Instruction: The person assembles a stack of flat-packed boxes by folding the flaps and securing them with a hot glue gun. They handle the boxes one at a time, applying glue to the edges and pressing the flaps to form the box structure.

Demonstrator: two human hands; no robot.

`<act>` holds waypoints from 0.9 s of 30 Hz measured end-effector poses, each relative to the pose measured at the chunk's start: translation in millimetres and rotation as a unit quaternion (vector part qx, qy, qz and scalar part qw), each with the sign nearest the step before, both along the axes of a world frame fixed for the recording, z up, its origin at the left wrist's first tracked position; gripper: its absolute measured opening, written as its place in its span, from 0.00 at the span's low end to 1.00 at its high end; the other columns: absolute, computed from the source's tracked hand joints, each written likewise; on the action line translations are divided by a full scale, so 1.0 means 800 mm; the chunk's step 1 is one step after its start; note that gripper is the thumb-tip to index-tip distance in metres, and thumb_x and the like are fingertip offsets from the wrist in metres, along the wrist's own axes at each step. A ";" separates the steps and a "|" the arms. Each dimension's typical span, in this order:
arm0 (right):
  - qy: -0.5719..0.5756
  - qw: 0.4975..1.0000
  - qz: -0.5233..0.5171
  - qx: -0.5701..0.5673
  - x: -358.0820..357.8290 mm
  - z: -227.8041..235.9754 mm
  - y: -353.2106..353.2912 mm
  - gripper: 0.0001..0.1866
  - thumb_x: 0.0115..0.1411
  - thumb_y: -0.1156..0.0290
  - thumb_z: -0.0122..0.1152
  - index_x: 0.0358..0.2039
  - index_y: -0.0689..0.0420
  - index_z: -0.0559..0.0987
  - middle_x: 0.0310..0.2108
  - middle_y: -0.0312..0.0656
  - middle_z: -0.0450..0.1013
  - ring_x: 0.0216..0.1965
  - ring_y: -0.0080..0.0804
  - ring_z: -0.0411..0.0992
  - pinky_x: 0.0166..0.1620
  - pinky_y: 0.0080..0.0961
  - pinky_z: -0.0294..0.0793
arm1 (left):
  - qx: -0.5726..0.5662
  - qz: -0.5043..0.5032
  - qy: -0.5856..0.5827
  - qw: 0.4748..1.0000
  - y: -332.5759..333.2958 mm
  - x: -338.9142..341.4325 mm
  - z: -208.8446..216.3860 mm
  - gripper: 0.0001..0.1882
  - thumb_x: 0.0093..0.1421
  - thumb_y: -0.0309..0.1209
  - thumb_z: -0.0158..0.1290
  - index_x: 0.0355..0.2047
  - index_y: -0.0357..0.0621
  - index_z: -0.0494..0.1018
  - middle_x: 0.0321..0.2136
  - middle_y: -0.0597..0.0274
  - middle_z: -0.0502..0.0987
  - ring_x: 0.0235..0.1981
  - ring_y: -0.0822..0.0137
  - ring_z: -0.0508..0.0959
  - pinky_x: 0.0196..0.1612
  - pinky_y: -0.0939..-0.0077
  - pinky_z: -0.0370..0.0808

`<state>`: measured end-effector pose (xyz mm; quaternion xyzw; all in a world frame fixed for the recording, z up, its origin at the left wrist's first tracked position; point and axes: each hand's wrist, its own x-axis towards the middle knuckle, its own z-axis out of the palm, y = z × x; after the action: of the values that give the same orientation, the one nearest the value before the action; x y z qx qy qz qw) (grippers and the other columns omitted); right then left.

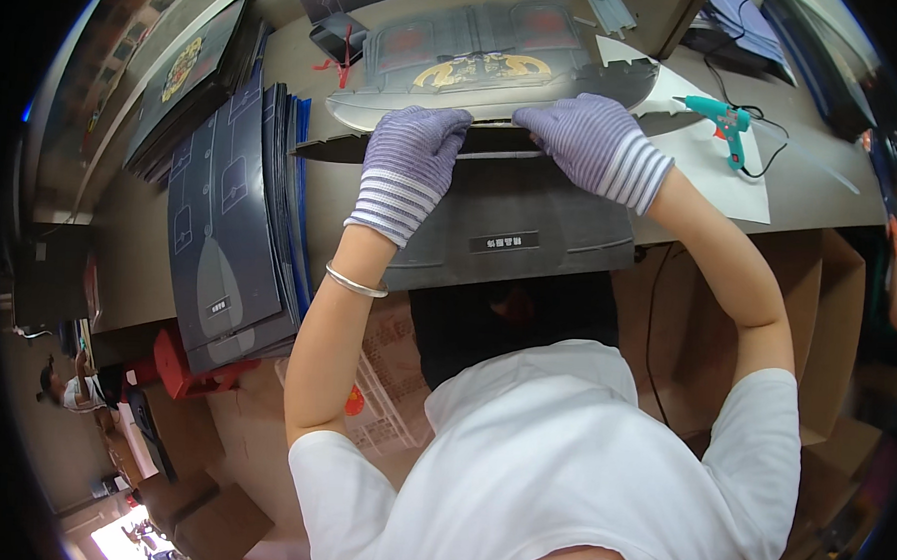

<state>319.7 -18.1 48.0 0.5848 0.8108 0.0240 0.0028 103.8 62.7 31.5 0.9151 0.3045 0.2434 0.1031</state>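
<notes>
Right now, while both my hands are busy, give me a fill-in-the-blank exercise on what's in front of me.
1. The left hand and right hand, both at the edge of the dark panel, are ____ (bare or gloved).
2. The silver bangle circles the ____ forearm.
3. The teal glue gun lies to the ____ of both hands.
4. The wearer's shirt is ____ in colour.

Missing words: gloved; left; right; white.

The grey worktop (134,266) has a red stool (172,366) near its left end, cardboard boxes (828,337) below its right, brownish floor (247,421) beneath.
</notes>
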 end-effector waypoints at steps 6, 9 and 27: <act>0.305 0.945 0.083 -0.083 0.046 -0.008 0.030 0.13 0.58 0.70 0.59 0.44 0.55 0.79 0.33 0.45 0.79 0.36 0.44 0.77 0.43 0.33 0.77 | -0.187 0.001 0.006 0.982 0.011 0.010 0.008 0.11 0.54 0.30 0.59 0.38 0.43 0.81 0.31 0.53 0.82 0.34 0.58 0.82 0.43 0.69 0.77; 0.300 0.947 0.037 -0.111 0.039 -0.015 0.047 0.11 0.54 0.75 0.61 0.39 0.59 0.81 0.34 0.46 0.78 0.38 0.44 0.76 0.45 0.32 0.76 | -0.205 0.009 0.059 0.977 0.025 0.022 0.002 0.11 0.52 0.28 0.61 0.36 0.38 0.80 0.31 0.53 0.81 0.33 0.61 0.81 0.43 0.72 0.78; -0.089 0.974 0.088 0.191 -0.030 -0.089 -0.020 0.13 0.52 0.74 0.58 0.36 0.69 0.79 0.35 0.48 0.74 0.43 0.42 0.72 0.49 0.35 0.74 | 0.105 0.007 0.091 0.990 -0.040 0.022 -0.082 0.07 0.58 0.26 0.52 0.33 0.33 0.75 0.33 0.54 0.73 0.37 0.54 0.73 0.46 0.62 0.73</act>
<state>295.7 -34.0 -23.1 0.4962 0.8363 0.2302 -0.0386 121.7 30.9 -34.1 0.9369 0.2920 0.1906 -0.0234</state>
